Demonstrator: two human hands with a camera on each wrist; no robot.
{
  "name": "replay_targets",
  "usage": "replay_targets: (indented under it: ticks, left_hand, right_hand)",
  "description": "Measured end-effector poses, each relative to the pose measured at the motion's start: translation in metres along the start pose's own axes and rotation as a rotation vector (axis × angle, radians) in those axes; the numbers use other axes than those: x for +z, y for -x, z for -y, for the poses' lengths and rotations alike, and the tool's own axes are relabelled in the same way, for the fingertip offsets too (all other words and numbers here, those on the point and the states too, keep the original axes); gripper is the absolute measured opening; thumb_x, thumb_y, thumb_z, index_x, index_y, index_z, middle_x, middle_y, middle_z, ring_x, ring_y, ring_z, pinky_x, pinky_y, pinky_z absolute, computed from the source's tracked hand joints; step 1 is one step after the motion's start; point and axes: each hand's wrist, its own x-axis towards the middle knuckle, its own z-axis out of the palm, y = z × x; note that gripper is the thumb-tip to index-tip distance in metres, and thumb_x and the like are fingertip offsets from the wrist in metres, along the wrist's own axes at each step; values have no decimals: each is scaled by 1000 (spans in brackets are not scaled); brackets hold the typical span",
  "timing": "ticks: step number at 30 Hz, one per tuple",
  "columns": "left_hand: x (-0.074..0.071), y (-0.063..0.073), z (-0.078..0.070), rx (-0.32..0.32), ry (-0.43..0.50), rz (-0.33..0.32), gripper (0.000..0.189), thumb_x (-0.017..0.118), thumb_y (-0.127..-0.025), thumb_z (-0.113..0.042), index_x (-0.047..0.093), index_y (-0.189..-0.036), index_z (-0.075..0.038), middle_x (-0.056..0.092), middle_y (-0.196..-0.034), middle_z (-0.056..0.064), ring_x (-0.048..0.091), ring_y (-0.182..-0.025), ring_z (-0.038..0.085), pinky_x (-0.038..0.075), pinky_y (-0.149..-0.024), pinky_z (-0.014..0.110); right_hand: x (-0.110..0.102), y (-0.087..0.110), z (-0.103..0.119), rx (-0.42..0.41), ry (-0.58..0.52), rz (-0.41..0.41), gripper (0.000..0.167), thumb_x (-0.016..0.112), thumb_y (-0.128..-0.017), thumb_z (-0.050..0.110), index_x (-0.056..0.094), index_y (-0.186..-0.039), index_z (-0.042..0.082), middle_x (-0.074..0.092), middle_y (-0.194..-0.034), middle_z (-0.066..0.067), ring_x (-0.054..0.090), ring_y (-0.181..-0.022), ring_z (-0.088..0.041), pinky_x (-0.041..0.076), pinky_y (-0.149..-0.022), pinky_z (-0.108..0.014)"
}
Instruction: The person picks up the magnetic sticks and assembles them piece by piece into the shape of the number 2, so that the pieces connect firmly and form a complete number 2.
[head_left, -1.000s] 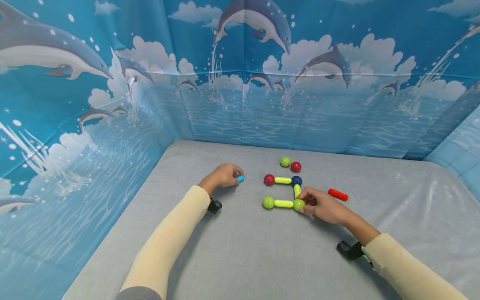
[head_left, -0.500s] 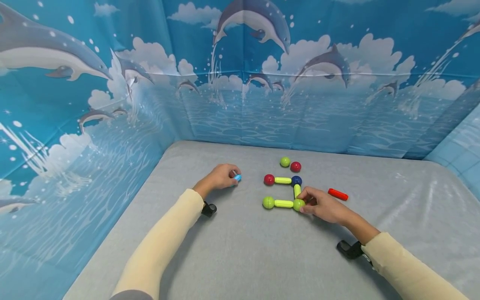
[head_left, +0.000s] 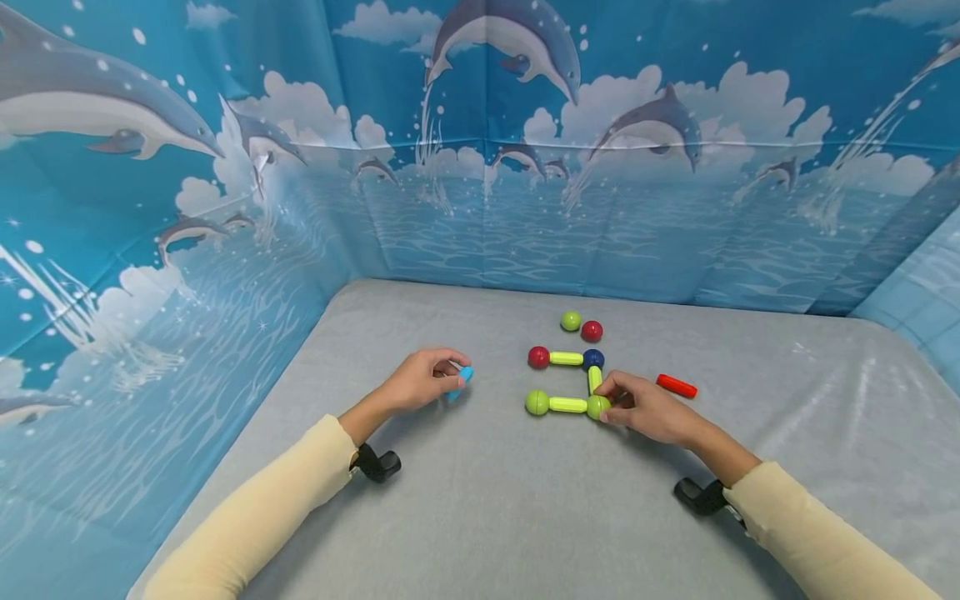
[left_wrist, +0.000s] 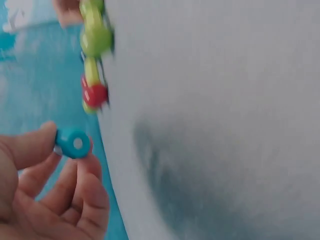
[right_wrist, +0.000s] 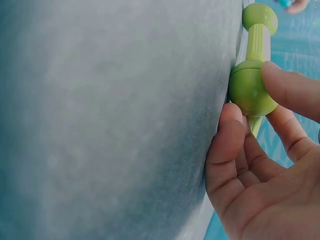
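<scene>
Dolphins, clouds and waves are printed on the blue curtain (head_left: 480, 212) by which the upper half and left edge of the frame are filled. Below it, a grey cloth (head_left: 480, 517) is spread. From the lower corners, two arms in cream sleeves (head_left: 262, 517) are extended. Left of centre, a light blue rod (head_left: 463, 379) is pinched between the thumb and fingers of the left hand (head_left: 414, 383). Right of centre, a green ball (head_left: 597, 407) is held between the thumb and fingers of the right hand (head_left: 648, 408). That ball is set at the lower right corner of a squared C, open leftward, formed by three yellow-green rods (head_left: 567, 405); its other ends and corner are taken by a second green ball (head_left: 537, 402) at lower left, a red ball (head_left: 538, 357) at upper left and a dark blue ball (head_left: 593, 359) at upper right. Farther right, a red rod (head_left: 677, 386) is laid. Just above the C, a loose red ball (head_left: 592, 331) and a loose green ball (head_left: 571, 321) are placed side by side.
</scene>
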Motion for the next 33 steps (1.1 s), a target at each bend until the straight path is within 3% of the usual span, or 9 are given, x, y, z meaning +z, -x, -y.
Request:
replay_targets:
  ticks: [5,11,16,24,33]
  left_hand:
    - [4,25,-9,25,68,22,32,65,-95,-13,63,-127,-5,72,-106,14,67,-87,14,51,-72,29]
    - [12,34,-10,-3,168,1,32,67,-95,-15,65,-125,-6,74,-105,15,68,-83,11,57,-76,32]
    - [24,31,-8,-23,253,-34,28,67,-95,-16,68,-121,-6,76,-101,15,67,-77,11,58,-75,31]
    - [52,20,-26,-58,330,16,27,68,-93,-12,69,-120,-5,76,-99,14,65,-71,9,57,-70,27]
    - [82,6,-41,-165,423,18,23,71,-90,-10,68,-112,-3,77,-93,11,63,-64,9,56,-62,23]
  right_hand:
    - [0,0,-1,2,4,1,20,68,-92,12,59,-110,9,63,-110,-13,58,-95,-24,53,-68,-29]
    - [-1,1,-2,9,-4,0,20,68,-92,11,59,-110,8,63,-110,-13,58,-94,-25,54,-68,-29]
    - [0,0,-3,7,-7,6,20,68,-93,11,59,-110,8,63,-110,-13,58,-94,-24,54,-68,-29]
    - [-1,0,-1,6,4,3,20,68,-93,12,60,-110,8,63,-111,-14,58,-95,-25,53,-68,-30]
    - [-1,-2,-1,11,-5,10,20,68,-93,12,59,-111,9,62,-111,-13,57,-95,-25,54,-69,-30]
